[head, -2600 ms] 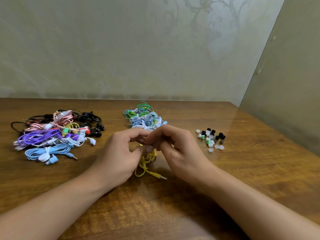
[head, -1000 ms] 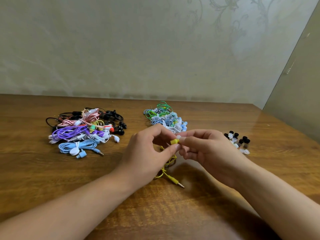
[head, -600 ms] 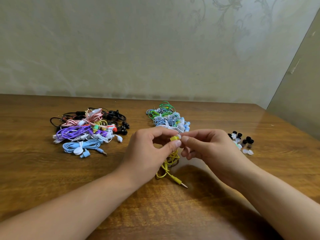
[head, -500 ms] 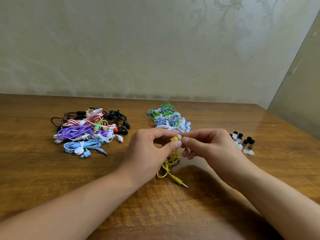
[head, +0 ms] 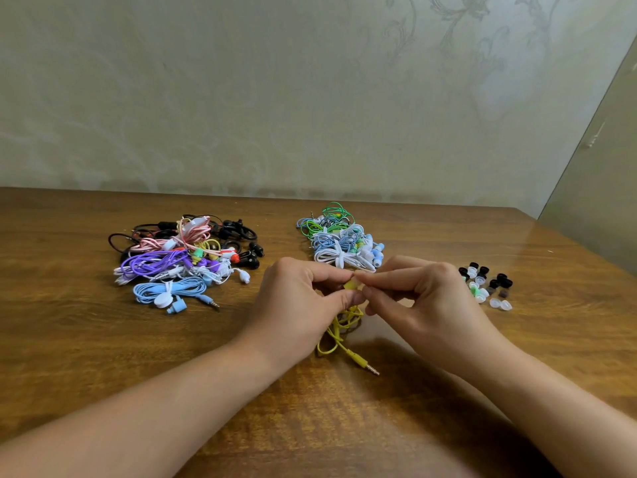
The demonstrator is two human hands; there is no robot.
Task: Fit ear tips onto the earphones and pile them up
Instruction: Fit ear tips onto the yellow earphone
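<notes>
pinching a small yellow earbud [head: 351,285] between thumb and forefinger of the left hand [head: 303,305], fingers curled in tight around it. meeting it from the other side with the right hand [head: 424,305], thumb and forefinger pressed together at the bud's tip, other fingers folded under; cannot tell whether an ear tip is sitting between those fingertips, too small and hidden. trailing down from the grip, one thin glossy yellow cable [head: 339,334], looping loosely onto the wooden table [head: 103,339] and ending in a metal plug [head: 370,369] lying flat. resting well to the left, one tangled pile of earphones [head: 182,260], black, pink, purple, white and light blue cords, too knotted for counting. sitting just behind the hands, a second heap of bundled earphones [head: 341,241], green, blue and white, each wound up and tied at the middle. lying near the right hand, a scatter of small rounded ear tips [head: 486,284], roughly a dozen and a half, black, clear and a green one, soft-looking and dome-shaped.
</notes>
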